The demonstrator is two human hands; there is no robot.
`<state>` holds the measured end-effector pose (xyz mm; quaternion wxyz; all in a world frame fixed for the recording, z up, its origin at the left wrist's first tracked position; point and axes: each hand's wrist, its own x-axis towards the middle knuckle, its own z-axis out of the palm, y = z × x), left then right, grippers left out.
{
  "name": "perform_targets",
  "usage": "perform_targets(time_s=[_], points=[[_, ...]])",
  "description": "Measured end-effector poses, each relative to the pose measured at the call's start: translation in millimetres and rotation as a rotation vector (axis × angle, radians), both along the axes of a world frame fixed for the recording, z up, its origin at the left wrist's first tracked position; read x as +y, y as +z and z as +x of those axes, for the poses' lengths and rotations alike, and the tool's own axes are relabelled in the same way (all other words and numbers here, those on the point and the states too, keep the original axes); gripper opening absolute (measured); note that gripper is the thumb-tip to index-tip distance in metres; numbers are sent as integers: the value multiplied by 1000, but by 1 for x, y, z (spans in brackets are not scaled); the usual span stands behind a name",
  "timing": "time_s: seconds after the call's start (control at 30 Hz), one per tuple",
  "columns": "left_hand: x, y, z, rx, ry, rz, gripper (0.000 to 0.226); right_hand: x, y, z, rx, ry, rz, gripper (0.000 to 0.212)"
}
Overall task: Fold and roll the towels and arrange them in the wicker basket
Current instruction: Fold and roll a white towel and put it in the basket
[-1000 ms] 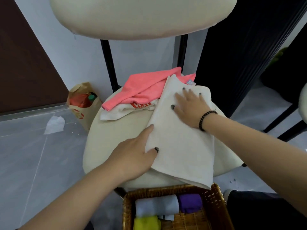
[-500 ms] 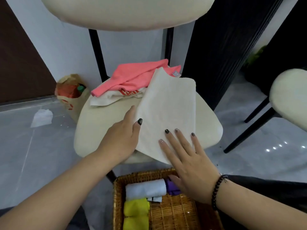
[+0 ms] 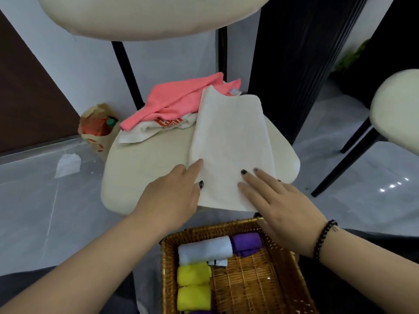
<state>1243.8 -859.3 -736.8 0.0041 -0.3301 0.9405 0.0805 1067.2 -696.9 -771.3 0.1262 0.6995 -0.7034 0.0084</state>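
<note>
Both hands (image 3: 172,196) flat on cream towel (image 3: 229,141)

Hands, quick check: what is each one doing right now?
Left hand: open, fingers flat on the cream towel's near left edge.
Right hand: open, fingers straight, pressing the towel's near right corner.

Cream chair seat (image 3: 145,168) under folded cream towel (image 3: 229,141), pink-topped pile (image 3: 179,100).
</note>
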Motion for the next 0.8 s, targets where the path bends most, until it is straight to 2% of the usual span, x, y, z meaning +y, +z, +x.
perform_targets(time_s=[0.07, 0.1, 0.17, 0.23, 0.33, 0.43, 0.5, 0.6, 0.7, 0.8], points=[[-1, -7, 0, 89, -9, -82, 54, -2, -8, 4, 2, -16, -11, 87], [-2, -10, 1, 152, -53, -181, 51, -3, -9, 3, -2, -5, -33, 82], [-4, -15, 0, 301, -209, -470, 46, -2, -8, -4, -11, 32, -105, 66], [-1, -18, 0, 390, -429, -584, 41, 0, -8, -10, -10, 35, -169, 51], [5, -28, 0, 315, -663, -511, 40, 4, -11, -13, 25, -94, -217, 40], [-1, -42, 2, 254, -677, -491, 42, 8, -9, -17, 36, -201, -266, 36], [-6, -45, 1, 304, -678, -476, 41, 10, -9, -19, 39, -133, -306, 37], [-7, -46, 1, 370, -702, -442, 36, 13, -12, -19, -7, 13, -258, 37], [-9, -43, 0, 405, -717, -423, 31, 15, -8, -21, -48, -10, -175, 29], [-21, -38, -4, 444, -728, -401, 38, 17, 4, -25, -131, -84, -91, 28]])
